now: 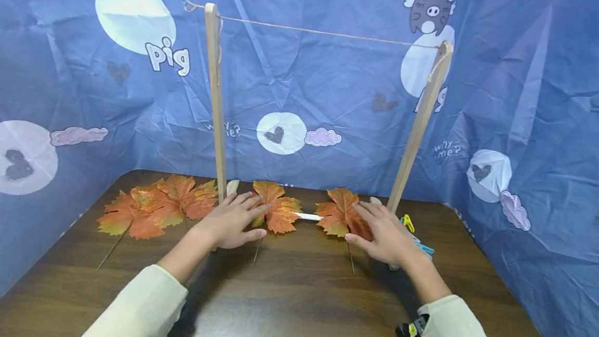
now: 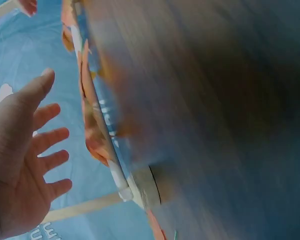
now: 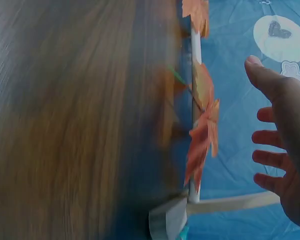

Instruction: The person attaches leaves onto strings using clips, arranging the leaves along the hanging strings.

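Note:
My left hand (image 1: 232, 222) hovers with its fingers spread beside an orange artificial maple leaf (image 1: 282, 214), partly covering it in the head view. My right hand (image 1: 386, 230) is held the same way over the edge of another orange maple leaf (image 1: 338, 213). Both leaves have thin stems pointing toward me. In the left wrist view the left hand (image 2: 20, 150) is empty and appears raised off the table. The right wrist view likewise shows the right hand (image 3: 290, 135) with loose fingers and nothing in them. A white rod (image 1: 308, 216) lies behind the leaves.
Two wooden posts (image 1: 216, 92) (image 1: 421, 124) stand at left and right, with a thin string (image 1: 318, 30) tied between their tops. More maple leaves (image 1: 180, 199) lie at the left. Yellow and blue clothespins (image 1: 408, 223) sit by the right post. Blue cloth surrounds the brown table (image 1: 290, 295).

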### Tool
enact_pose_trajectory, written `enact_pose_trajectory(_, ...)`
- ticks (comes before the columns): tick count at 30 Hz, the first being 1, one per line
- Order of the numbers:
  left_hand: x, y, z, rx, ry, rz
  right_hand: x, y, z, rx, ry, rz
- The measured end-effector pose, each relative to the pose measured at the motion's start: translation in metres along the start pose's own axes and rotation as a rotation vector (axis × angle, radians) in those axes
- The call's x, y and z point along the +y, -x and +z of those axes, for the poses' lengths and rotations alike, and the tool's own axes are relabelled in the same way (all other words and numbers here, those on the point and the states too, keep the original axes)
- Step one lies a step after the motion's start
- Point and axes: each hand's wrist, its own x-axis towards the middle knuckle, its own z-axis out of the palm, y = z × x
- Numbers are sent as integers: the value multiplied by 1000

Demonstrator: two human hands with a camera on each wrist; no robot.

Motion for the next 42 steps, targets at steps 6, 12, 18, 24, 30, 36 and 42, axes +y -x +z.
enact_pose_trajectory(6, -9, 2, -1, 39, -38, 79, 12, 10, -6, 10, 44, -38)
enact_pose_trajectory(12, -19, 4, -1, 31, -51, 167, 26, 22, -9, 23, 84, -51)
enact_pose_trajectory(18, -21, 2, 3, 5, 27, 216, 45, 37, -7, 29, 91, -61)
enact_pose_trajectory(24, -19, 1, 11, 24, 75, 266, 64, 51, -7, -77, 57, 20)
enact_pose_trajectory(30, -17, -1, 14, 31, 111, 283, 86, 58, -9, -163, 8, 134)
enact_pose_trajectory(36, -15, -4, 20, 44, 112, 327, 105, 65, -10, -198, -20, 194)
enact_pose_trajectory(42, -13, -6, 22, 30, 106, 321, 117, 70, -7, -196, -83, 231)
